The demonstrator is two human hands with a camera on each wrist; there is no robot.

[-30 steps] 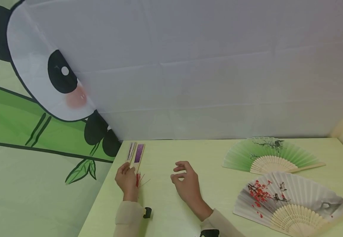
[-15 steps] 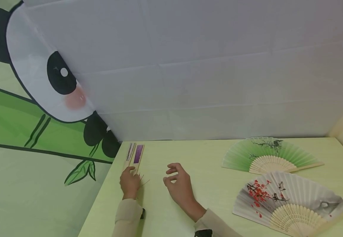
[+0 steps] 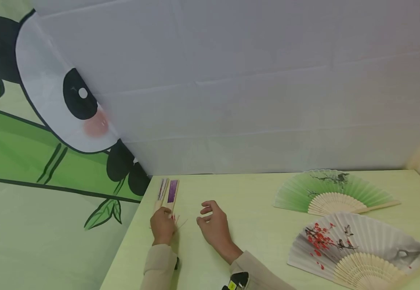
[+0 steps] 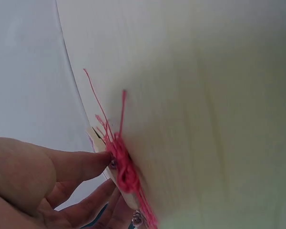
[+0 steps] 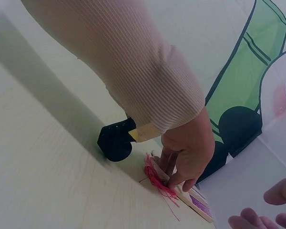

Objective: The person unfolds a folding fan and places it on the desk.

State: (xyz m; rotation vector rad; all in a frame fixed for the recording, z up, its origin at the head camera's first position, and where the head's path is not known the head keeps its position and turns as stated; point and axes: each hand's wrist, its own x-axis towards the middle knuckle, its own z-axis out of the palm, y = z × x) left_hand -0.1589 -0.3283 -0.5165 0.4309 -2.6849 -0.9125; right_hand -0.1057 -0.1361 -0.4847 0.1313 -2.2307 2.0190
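Two folded hand fans lie side by side at the table's left: one with a purple panel (image 3: 172, 191), the other with a thinner, dark-streaked panel (image 3: 163, 188). My left hand (image 3: 163, 226) grips the purple fan's near end, its thumb pressed by the rivet and red tassel (image 4: 126, 171) in the left wrist view. Its other fingers go round the side, partly hidden, and also lie close to the second fan. Right of it, my right hand (image 3: 214, 228) hovers above the table, fingers loosely curled around nothing. Its fingertips (image 5: 250, 217) show in the right wrist view's corner.
On the table's right side, a spread green fan (image 3: 335, 193) lies behind a spread white fan with red blossoms (image 3: 358, 241). A white cloth wall (image 3: 250, 100) rises along the back edge. A panda-print cloth (image 3: 61, 121) hangs to the left.
My left hand has shifted from the fans' left side onto their near ends, now covering most of the tassel. The right hand has drifted left, nearer to it.
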